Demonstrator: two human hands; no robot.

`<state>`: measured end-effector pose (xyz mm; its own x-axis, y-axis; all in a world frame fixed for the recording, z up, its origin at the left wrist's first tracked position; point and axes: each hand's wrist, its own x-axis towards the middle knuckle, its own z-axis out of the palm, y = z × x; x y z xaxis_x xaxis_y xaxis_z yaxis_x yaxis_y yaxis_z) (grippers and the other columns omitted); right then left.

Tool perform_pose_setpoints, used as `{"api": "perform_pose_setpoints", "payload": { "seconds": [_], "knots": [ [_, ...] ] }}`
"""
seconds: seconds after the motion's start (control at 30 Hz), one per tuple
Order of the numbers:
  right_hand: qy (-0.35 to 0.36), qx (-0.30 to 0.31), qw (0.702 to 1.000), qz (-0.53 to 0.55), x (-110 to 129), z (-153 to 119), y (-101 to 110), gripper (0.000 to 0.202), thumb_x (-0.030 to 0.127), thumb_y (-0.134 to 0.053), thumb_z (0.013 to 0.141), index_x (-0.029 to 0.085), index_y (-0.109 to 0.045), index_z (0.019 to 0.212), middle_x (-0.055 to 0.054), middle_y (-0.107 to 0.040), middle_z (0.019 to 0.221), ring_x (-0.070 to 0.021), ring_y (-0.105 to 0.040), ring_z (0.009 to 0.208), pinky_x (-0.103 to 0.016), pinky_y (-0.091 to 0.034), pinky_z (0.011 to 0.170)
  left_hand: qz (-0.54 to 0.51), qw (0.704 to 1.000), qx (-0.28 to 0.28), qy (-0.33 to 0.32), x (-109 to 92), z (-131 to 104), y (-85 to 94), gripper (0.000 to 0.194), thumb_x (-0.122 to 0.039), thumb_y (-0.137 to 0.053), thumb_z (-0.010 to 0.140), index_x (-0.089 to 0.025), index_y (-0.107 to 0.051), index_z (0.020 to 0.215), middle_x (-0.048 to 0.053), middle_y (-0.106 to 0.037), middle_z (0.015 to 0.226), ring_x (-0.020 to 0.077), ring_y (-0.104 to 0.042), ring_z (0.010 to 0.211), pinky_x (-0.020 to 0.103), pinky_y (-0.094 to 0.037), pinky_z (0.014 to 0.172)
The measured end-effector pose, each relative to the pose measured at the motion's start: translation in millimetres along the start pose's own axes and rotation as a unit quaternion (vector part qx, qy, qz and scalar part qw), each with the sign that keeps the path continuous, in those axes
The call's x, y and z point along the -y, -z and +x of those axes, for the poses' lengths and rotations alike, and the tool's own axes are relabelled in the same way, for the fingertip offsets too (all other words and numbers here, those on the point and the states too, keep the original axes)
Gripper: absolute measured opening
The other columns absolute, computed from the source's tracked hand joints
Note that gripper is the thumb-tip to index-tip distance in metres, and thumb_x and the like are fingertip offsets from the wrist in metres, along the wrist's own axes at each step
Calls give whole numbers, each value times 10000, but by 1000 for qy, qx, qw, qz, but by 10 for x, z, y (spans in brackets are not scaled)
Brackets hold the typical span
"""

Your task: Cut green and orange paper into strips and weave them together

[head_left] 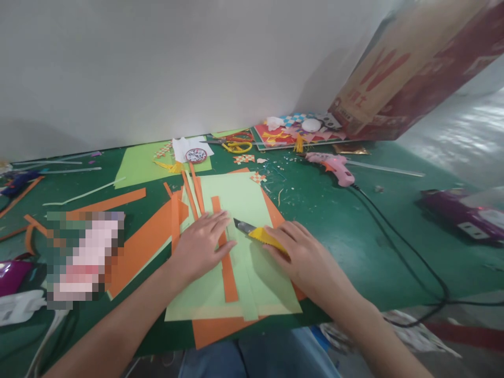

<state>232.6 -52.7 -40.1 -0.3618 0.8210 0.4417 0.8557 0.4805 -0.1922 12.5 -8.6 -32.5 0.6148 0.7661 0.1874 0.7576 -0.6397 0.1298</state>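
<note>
A yellow utility knife (268,239) is in my right hand (305,252), its dark blade pointing up and left, just above the pale green paper (275,283). My left hand (202,244) lies with its fingers spread on the paper, over an orange strip (230,278). Beside that strip runs a pale green strip (249,294). More narrow orange strips stand at the upper left of the sheet. Orange paper (212,331) shows from beneath the green sheet.
Scissors with orange and yellow handles (238,144) lie at the back. To the right are a pink glue gun (334,167) with its cable and a purple device (464,212). A large paper bag (378,79) leans at the back right. A blurred-out object (88,257) lies left.
</note>
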Motion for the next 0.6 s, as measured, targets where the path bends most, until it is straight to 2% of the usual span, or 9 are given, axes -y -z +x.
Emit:
{"api": "perform_pose_setpoints", "payload": {
  "seconds": [0.3, 0.6],
  "knots": [
    [-26, 12, 1000, -5, 12, 134, -48, 180, 182, -470, 882, 122, -615, 970, -110, -609, 854, -255, -561, 837, -391, -515, 711, 4, 1000, 0, -1, 4, -4, 0, 470, -443, -425, 927, -125, -529, 1257, 92, -513, 1353, 228, -464, 1267, 387, -375, 1079],
    [-22, 60, 996, -59, -12, 302, -70, 171, 193, -479, 882, 117, -611, 959, -115, -618, 870, -255, -581, 835, -352, -503, 651, 13, 1000, -3, 2, -12, 0, 24, 437, -415, -468, 914, -125, -546, 1231, 89, -516, 1349, 231, -474, 1259, 387, -395, 1064]
  ]
}}
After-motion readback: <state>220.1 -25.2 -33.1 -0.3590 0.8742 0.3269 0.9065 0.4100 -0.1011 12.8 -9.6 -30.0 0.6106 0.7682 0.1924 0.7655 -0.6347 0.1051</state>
